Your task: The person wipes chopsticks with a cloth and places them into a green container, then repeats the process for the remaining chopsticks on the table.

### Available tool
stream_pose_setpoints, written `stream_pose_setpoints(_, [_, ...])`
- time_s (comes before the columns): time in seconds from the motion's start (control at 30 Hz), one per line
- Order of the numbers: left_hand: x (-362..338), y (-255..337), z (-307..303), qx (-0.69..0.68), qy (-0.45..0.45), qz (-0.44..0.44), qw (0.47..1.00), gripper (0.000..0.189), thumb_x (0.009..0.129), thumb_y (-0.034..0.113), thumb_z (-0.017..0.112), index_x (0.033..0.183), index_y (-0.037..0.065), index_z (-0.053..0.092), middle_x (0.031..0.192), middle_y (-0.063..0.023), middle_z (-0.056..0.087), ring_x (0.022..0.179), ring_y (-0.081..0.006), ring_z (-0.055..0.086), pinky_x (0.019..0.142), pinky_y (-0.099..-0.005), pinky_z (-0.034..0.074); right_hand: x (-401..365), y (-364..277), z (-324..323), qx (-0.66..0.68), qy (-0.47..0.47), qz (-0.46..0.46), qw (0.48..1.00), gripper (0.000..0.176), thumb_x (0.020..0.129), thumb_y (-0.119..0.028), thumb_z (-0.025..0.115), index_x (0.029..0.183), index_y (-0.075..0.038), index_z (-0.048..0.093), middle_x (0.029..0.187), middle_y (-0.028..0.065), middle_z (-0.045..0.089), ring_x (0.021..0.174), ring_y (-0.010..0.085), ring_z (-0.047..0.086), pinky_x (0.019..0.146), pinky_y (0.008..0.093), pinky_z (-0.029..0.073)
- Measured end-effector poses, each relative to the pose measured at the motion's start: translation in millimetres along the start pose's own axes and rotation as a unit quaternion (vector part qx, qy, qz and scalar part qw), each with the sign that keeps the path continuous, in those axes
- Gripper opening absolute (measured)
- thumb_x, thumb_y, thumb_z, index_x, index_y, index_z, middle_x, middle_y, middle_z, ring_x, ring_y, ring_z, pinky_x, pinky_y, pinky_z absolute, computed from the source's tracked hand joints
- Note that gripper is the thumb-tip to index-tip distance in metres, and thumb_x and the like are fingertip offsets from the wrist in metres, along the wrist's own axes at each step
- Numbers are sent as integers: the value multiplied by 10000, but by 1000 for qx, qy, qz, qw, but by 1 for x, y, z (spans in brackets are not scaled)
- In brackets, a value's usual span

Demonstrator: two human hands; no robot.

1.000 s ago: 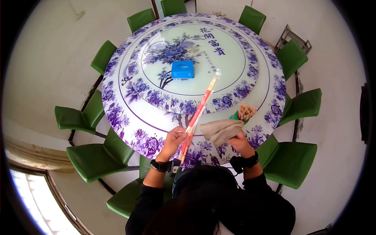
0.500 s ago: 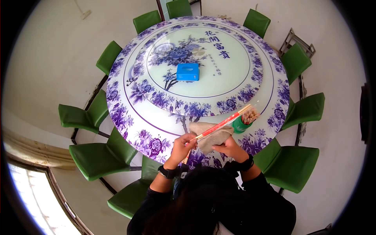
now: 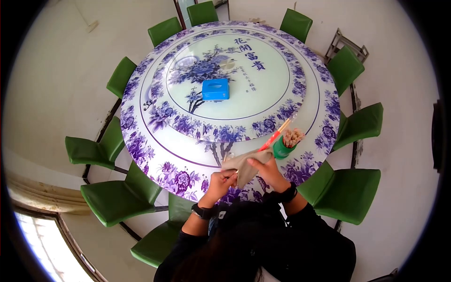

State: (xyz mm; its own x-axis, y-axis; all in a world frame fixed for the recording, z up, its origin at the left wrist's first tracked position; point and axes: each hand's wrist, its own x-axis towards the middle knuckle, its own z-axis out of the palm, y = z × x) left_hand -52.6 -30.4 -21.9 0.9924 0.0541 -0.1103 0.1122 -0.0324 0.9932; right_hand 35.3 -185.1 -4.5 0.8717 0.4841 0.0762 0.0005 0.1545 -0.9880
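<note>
Gripping the near end of a pair of red chopsticks (image 3: 274, 136), the left hand (image 3: 220, 180) is curled shut just below the centre of the frame. The right hand (image 3: 266, 168) lies close beside it, fingers folded over a beige cloth (image 3: 239, 164) that is wrapped around the sticks. The cloth hides their middle part. Only the far end shows, slanting up and to the right with pale tips. Each wrist wears a dark band.

Just right of the hands stands a green cup (image 3: 282, 151) on the table (image 3: 155, 155), stuffed with pale sticks (image 3: 293, 136). The red chopsticks pass right beside it, and whether they touch it cannot be told.

The table is round, printed with purple flowers, and fills the middle of the frame. A raised round turntable (image 3: 263, 89) sits on it, bearing a flower picture and dark characters. A blue tissue box (image 3: 215, 89) rests near the turntable's centre, well apart from the hands.

Green chairs (image 3: 110, 190) ring the table on all sides, set on a pale floor. A metal frame (image 3: 345, 44) lies at the upper right behind one chair. The person's dark hair and dark sleeves fill the bottom of the frame, covering the table's near edge and a chair there. A bright window strip shows at the lower left.
</note>
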Motion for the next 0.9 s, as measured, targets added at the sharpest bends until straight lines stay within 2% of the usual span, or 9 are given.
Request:
stream_pose_setpoints(0.13, [-3, -5, -10, -5, -5, -1, 1000, 162, 795, 96, 502, 752, -47, 564, 538, -17, 511, 486, -52, 468, 458, -183, 383, 16, -9, -29, 97, 91, 43, 990, 169, 766, -140, 550, 863, -5, 521, 819, 19, 537, 752, 91, 495, 643, 225, 401])
stream_pose_setpoints(0.2, [-6, -10, -14, 21, -13, -5, 1000, 154, 792, 91, 504, 768, -45, 572, 530, -10, 507, 484, -49, 464, 455, -183, 380, 24, -14, -41, 110, 158, -47, 980, 179, 769, -160, 550, 861, -9, 523, 819, 18, 535, 739, 89, 495, 642, 223, 400])
stream_pose_setpoints(0.3, [-7, -11, -12, 12, -17, -8, 1000, 153, 792, 89, 504, 790, -45, 579, 533, -12, 510, 478, -52, 460, 452, -183, 380, 25, -13, -37, 129, 187, -68, 972, 209, 761, -163, 561, 882, 2, 520, 833, 22, 537, 745, 88, 497, 658, 219, 395])
stream_pose_setpoints(0.4, [-4, -10, -13, -13, -9, 2, 1000, 153, 792, 83, 503, 785, -51, 576, 542, -18, 517, 477, -55, 461, 450, -186, 384, 14, -6, -15, 116, 151, -30, 981, 226, 759, -164, 564, 896, 11, 523, 842, 23, 544, 757, 86, 495, 675, 219, 395])
stream_pose_setpoints(0.47, [-3, -11, -13, -16, -11, 2, 1000, 155, 792, 84, 503, 803, -53, 576, 547, -19, 519, 485, -57, 468, 455, -187, 391, 1, 1, 3, 1, 61, 24, 998, 215, 760, -151, 560, 898, 11, 534, 837, 22, 553, 769, 85, 499, 686, 220, 400])
stream_pose_setpoints(0.6, [-3, -8, -11, -18, -10, 4, 1000, 164, 792, 82, 501, 863, -45, 575, 551, -15, 515, 480, -59, 469, 456, -184, 395, -3, 10, 7, 58, 29, 35, 997, 193, 757, -139, 558, 878, 10, 543, 819, 19, 559, 763, 86, 508, 683, 228, 412])
stream_pose_setpoints(0.67, [-6, 0, -11, 20, -17, 6, 1000, 157, 791, 76, 500, 854, -45, 578, 550, -14, 516, 475, -57, 465, 451, -181, 390, 3, -2, -13, 139, 90, 26, 986, 183, 752, -141, 564, 862, 5, 546, 823, 22, 562, 766, 91, 513, 681, 237, 414])
stream_pose_setpoints(0.77, [-9, -7, -18, 25, -27, 1, 999, 152, 792, 71, 498, 844, -43, 584, 540, -8, 510, 479, -52, 462, 451, -177, 384, 16, -14, -45, 183, 168, -46, 968, 215, 761, -133, 552, 927, -1, 513, 865, 38, 546, 781, 104, 509, 698, 243, 406])
stream_pose_setpoints(0.9, [-9, -7, -17, 27, -46, -8, 999, 144, 793, 64, 494, 813, -43, 588, 531, -7, 506, 476, -52, 458, 450, -178, 380, 10, -11, -91, 166, 239, -101, 951, 242, 766, -142, 549, 952, 4, 495, 900, 46, 531, 811, 110, 498, 717, 236, 392])
